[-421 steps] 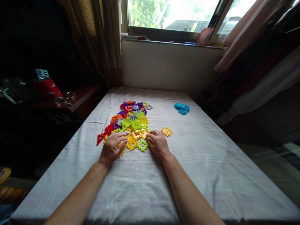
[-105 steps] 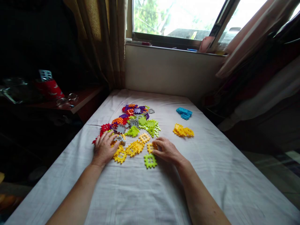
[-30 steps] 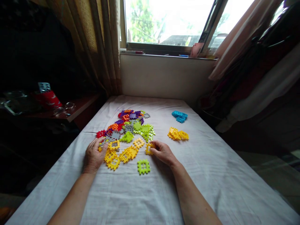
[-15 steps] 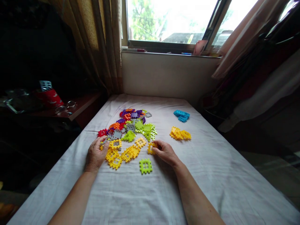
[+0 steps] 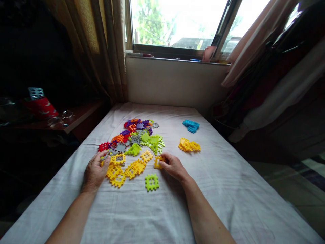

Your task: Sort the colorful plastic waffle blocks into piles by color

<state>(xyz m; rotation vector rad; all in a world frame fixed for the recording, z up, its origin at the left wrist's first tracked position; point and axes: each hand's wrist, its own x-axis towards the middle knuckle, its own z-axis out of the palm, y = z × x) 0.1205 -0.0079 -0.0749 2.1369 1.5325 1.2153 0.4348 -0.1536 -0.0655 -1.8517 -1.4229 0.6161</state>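
My right hand (image 5: pixel 174 166) is closed in a pinch on the right side of a yellow interlocking plastic tile (image 5: pixel 157 162) with a window-like opening. Part of that tile is hidden behind the fingers. My left hand (image 5: pixel 94 171) curls at the left end of the loose yellow tiles (image 5: pixel 118 179), with a bit of yellow tile (image 5: pixel 102 163) showing between thumb and fingers. Its fingertips also touch a grey piece. A single green window tile (image 5: pixel 151 182) lies flat between my forearms. Just beyond the yellow tiles spreads a mixed heap of green, grey, red, orange and purple tiles (image 5: pixel 135 139).
At the right lie a small yellow tile stack (image 5: pixel 189 145) and, farther back, a blue tile stack (image 5: pixel 191 125). All rest on a pale cloth-covered surface (image 5: pixel 142 217). A dark side table (image 5: pixel 83 117) at left bears glasses (image 5: pixel 61 118) and a red container (image 5: pixel 43 107).
The whole view has shifted, so everything sits slightly farther left. Both hands keep about the same places among the tiles, and the yellow tile stays in my right hand.
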